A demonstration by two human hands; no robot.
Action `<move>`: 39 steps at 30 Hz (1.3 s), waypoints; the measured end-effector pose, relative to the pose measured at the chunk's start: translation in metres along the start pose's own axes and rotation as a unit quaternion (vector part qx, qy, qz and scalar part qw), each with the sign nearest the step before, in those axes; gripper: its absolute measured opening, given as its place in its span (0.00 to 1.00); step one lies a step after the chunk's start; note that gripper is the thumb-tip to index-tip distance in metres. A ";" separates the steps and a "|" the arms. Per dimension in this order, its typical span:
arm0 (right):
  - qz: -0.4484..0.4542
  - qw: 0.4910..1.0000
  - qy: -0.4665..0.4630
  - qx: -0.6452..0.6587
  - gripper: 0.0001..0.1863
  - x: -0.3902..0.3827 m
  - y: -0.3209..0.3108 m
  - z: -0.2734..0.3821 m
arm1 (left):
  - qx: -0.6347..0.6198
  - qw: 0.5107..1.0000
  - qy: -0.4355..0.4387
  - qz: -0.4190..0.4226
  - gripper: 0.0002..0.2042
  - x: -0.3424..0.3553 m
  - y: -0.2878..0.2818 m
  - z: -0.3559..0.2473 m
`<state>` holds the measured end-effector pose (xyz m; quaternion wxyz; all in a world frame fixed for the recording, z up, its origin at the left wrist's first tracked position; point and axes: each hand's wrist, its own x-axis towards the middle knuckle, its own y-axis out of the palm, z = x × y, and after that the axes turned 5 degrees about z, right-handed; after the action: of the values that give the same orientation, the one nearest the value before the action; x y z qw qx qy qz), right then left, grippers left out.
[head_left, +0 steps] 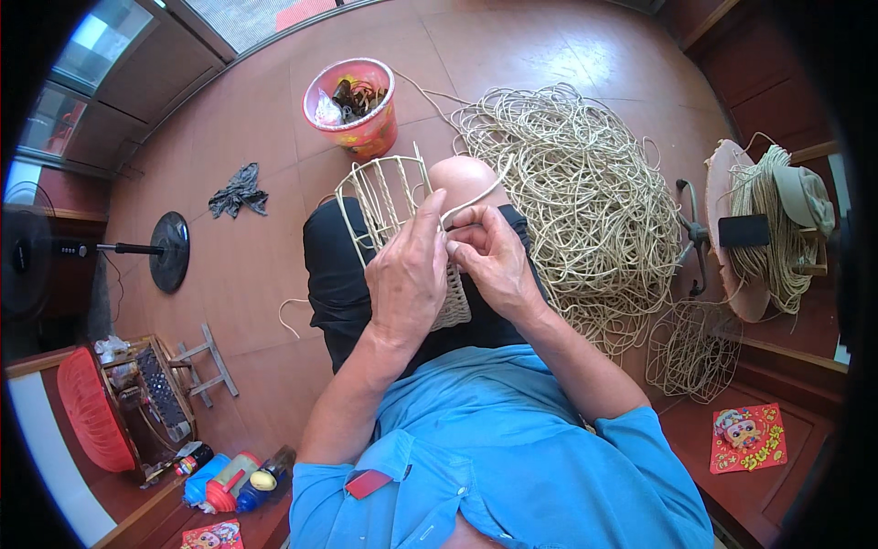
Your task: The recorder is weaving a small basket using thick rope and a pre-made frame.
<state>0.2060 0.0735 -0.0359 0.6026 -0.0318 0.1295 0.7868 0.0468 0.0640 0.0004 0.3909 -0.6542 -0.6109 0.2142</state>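
On my lap lies a half-woven frame [379,203] of pale rods, with a woven lower part [455,306]. My left hand [408,279] grips it at the middle, thumb raised along the rods. My right hand [494,265] is closed beside it, fingertips pinching a pale cord at the frame's edge; the cord loops up over my bare knee [462,176]. The exact point where the fingertips meet is partly hidden.
A large tangle of cord [585,210] covers the floor at right, beside a round-topped stand [741,297] with coiled cord. A red bucket [366,128], dark rag [238,190] and fan base [170,252] stand or lie ahead and left. Bottles [224,485] sit at lower left.
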 end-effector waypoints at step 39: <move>0.050 0.979 0.004 0.199 0.09 0.017 -0.086 0.061 | -0.442 0.492 -0.616 -0.428 0.14 -0.434 -0.360 0.405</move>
<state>0.2904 0.1251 0.0054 0.5565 0.0924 0.2875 0.7741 -0.5578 -0.2727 -0.0514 -0.3817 -0.1012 -0.9160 0.0712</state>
